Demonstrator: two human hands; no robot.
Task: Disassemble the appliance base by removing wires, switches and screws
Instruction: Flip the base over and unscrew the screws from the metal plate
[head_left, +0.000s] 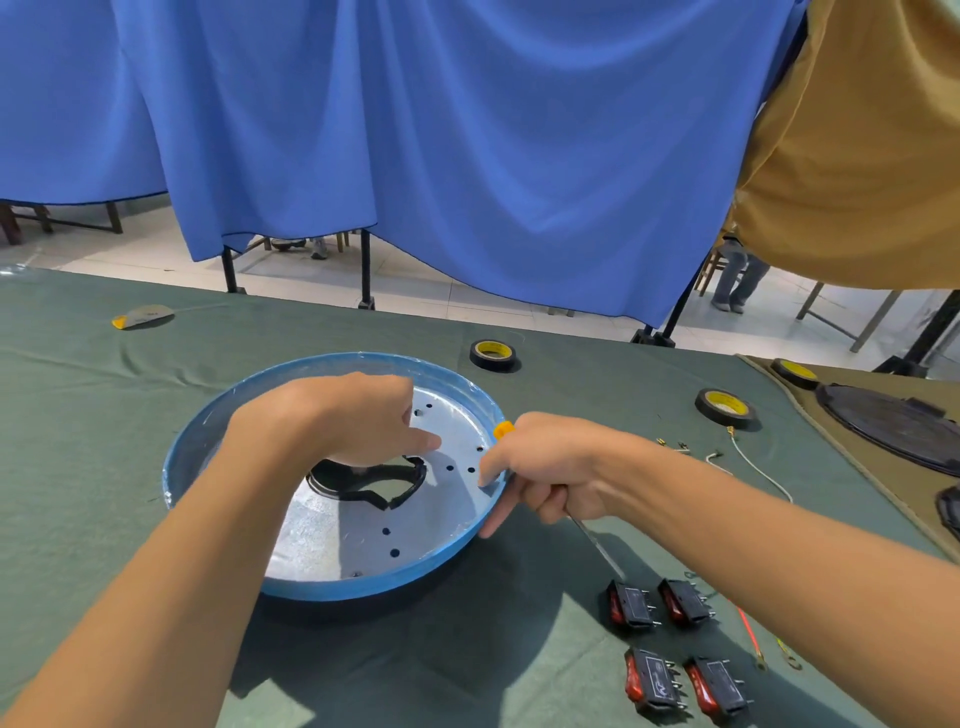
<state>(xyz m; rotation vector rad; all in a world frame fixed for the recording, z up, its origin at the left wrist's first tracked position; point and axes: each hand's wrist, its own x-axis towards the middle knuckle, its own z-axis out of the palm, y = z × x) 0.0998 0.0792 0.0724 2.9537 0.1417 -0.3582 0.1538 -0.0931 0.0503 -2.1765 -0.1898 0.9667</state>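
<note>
Both forearms are stretched forward from the lower edge of the frame over the desk (104, 441), which is covered by a green cloth. The left arm is brought in from the lower left and the wrist is bent down, so that the left hand (363, 421) is held inside the round blue base (208, 431) in the middle of the frame. Its fingers are curled down onto the silver plate beside the black-edged opening at the centre; whether anything is pinched under them cannot be told.

The right arm is brought in from the lower right. A screwdriver (597, 545) is gripped in the right hand (550, 467), with three fingers closed round it: the yellow handle end is seen above the knuckles and the metal shaft is pointed down towards the lower right. The forefinger is stretched out against the outside of the base's right rim, and the thumb is laid on the inside of that rim.

Four black and red switches (634, 605) are laid out on the desk at the lower right, well apart from the base. A red wire (748, 631) is seen just right of them, and a white wire (758, 467) is seen further up, near a roll of black tape (726, 408).
</note>
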